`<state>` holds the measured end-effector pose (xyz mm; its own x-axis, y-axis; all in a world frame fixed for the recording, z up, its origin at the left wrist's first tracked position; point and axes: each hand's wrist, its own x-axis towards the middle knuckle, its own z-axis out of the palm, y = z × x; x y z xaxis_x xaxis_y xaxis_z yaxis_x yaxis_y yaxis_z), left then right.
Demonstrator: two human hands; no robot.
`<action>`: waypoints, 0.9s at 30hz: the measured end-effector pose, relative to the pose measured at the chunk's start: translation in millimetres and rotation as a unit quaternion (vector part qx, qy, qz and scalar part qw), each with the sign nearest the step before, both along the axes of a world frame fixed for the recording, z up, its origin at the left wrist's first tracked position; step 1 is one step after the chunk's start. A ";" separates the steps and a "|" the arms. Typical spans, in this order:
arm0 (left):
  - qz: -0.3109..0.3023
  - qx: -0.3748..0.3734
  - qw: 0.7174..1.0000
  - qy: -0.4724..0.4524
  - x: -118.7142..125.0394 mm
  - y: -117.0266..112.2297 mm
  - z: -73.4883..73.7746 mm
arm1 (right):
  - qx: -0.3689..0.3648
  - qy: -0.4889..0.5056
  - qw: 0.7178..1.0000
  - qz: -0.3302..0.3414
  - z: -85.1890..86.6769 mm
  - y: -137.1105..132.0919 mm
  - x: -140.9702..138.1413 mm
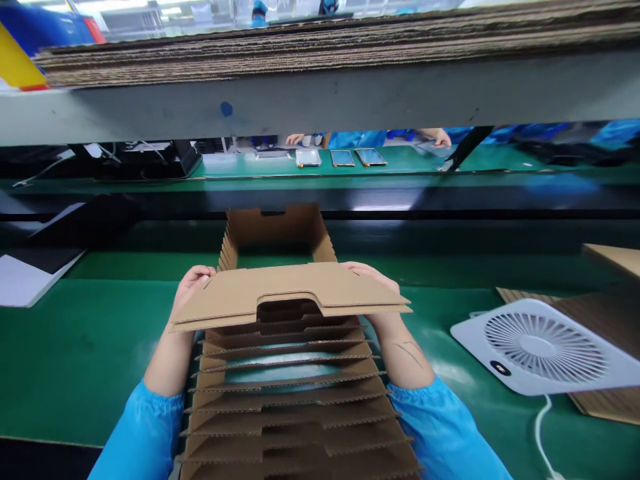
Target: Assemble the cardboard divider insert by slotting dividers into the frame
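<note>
Two brown cardboard dividers [290, 283], one lying over the other, are held between my hands. Each has a notch cut in the middle of its near edge. My left hand [194, 287] grips their left end, its thumb by a small slit. At the right end my right hand [373, 280] holds them, with most of its fingers hidden. Below and behind them stands a long cardboard frame [273, 227] with slotted sides. Several cardboard dividers [295, 395] stand crosswise in its near part, while its far part shows green tabletop between the walls.
A white fan [537, 347] with a cable lies at right, near cardboard sheets [600, 320]. White and black sheets [30, 280] lie at left. Overhead, a grey shelf [320, 107] bears stacked cardboard [300, 50]. Beyond, another person's hand [441, 138] is near several flat screen panels [370, 157].
</note>
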<state>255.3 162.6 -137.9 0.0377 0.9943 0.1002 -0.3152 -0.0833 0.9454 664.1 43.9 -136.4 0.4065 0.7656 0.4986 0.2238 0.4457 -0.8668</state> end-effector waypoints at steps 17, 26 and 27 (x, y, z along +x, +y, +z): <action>-0.017 0.001 0.999 -0.027 3.5 -0.7 -4.5 | -0.003 -0.044 0.999 -0.019 -1.9 -0.1 -0.7; -0.043 -0.015 0.998 -0.049 8.5 -12.2 7.9 | -0.027 -0.069 0.993 -0.095 -14.5 3.8 3.6; -0.047 -0.018 0.998 -0.047 8.4 -12.8 8.6 | -0.027 -0.065 0.993 -0.090 -13.8 3.4 3.3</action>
<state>263.7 149.8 -129.3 0.1227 0.9898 0.0719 -0.4070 -0.0158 0.9133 667.4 47.3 -150.3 0.4745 0.7139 0.5150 0.4063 0.3414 -0.8476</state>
